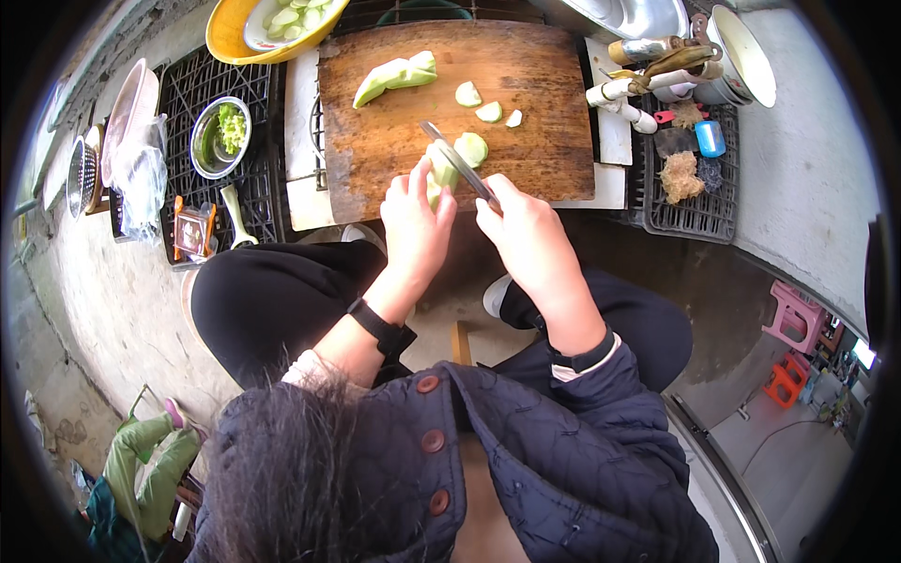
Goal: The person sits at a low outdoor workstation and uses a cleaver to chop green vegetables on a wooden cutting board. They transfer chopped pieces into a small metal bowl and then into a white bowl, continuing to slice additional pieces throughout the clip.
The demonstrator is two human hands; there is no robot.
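My left hand (418, 220) is closed round a peeled pale green gourd (441, 174) at the near edge of the wooden cutting board (544, 84). The knife (455, 161) is in my right hand (526, 225), its blade slanting up and left across the gourd, close to my left fingertips. A round slice (471, 148) lies against the right side of the blade. Smaller cut pieces (489, 112) rest farther off on the board. Another peeled gourd length (396, 77) lies at the board's far left. My fingers partly hide the held gourd and the knife handle.
At the far left stands a yellow basin (225, 33) with a bowl of slices inside. A metal bowl (214, 159) of green peelings and an orange-handled peeler (194, 230) sit on a black crate. Knife handles (648, 49), pots and scrubbers (682, 176) are at the right.
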